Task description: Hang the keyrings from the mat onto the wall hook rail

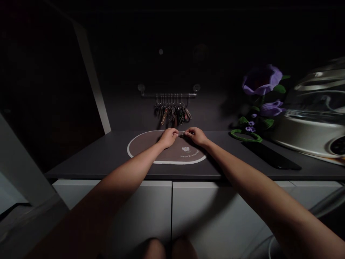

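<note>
- Pinching with the right hand (197,135), thumb and fingertips brought together on a small metallic piece (183,134), too small to identify.
- Curling the fingers of the left hand (169,137) just beside the piece; cannot tell whether closed on anything.
- Located, as for the piece, right at the right fingertips, in the narrow gap between both hands, near the far edge of a brown oval mat (147,144).
- Backed, along the dark wall, by bunched keys (172,112) hung from a clear rail (168,95).
- Flanked well to the right by purple flowers (273,77), a flat black slab (271,155) and a pale appliance (309,129).
- Laid out on a dark countertop (88,158) above white cabinet doors (199,212).
</note>
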Motion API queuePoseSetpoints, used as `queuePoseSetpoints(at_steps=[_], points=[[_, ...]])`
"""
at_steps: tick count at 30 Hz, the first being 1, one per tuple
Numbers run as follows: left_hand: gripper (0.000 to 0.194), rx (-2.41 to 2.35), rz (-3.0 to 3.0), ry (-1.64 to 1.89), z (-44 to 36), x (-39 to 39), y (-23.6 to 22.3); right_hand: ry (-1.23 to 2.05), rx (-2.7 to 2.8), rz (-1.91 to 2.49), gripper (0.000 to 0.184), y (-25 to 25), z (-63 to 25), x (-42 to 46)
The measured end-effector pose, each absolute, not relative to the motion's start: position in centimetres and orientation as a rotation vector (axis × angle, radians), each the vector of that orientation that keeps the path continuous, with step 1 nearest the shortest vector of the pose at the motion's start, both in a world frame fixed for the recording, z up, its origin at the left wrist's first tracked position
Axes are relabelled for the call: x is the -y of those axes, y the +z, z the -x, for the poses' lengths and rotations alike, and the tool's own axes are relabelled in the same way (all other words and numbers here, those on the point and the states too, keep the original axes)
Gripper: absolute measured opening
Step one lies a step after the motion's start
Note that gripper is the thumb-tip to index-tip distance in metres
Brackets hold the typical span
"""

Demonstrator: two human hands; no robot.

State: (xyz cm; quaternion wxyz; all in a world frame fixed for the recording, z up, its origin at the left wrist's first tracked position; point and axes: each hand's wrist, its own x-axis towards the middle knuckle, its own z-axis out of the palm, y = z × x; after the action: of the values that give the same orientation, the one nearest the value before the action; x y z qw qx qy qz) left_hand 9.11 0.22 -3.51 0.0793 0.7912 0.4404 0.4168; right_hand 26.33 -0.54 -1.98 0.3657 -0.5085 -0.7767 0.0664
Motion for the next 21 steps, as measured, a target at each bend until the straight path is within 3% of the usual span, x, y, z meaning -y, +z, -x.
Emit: queuePoseSetpoints(at_steps=[21], points=[[0.018,-1.249,-2.289,1.347,-9.3,0.3,-3.0,0.500,1.598,0.863,0.025,-1.8,-26.2,-0.8]])
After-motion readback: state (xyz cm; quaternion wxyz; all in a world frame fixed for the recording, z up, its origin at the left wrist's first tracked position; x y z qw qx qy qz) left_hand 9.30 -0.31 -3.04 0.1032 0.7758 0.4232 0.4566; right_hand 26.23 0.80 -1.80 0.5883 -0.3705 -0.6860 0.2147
